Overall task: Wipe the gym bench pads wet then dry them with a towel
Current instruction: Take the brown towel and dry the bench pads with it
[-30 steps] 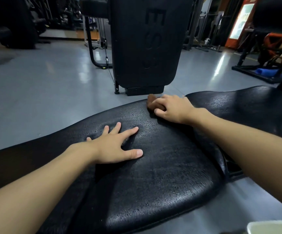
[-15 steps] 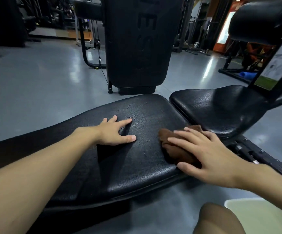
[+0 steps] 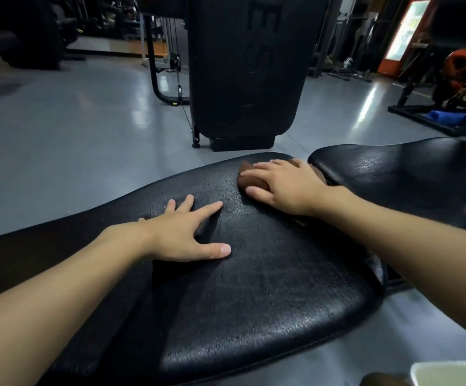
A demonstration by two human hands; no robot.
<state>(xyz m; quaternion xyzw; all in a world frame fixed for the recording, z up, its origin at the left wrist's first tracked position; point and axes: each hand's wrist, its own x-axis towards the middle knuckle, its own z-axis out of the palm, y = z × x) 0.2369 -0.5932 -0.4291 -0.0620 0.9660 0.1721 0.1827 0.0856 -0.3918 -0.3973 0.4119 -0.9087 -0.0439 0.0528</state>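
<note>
A long black bench pad (image 3: 254, 288) fills the foreground, its surface beaded with water droplets. My left hand (image 3: 181, 235) lies flat on the pad with fingers spread. My right hand (image 3: 284, 188) presses a brown cloth (image 3: 250, 181) onto the pad's far edge, fingers lying over it, close to the gap between the two pads. The cloth is mostly hidden under the hand. A second black seat pad (image 3: 407, 174) lies to the right, also shiny with wet.
A tall black machine pad (image 3: 243, 71) stands on the grey floor just beyond the bench. Gym frames and a blue roll (image 3: 446, 117) sit at the right. A pale container rim (image 3: 449, 373) shows at the bottom right corner.
My right hand has slid the brown cloth from the pad's near right edge back up to its far edge. The left hand has stayed flat on the pad.
</note>
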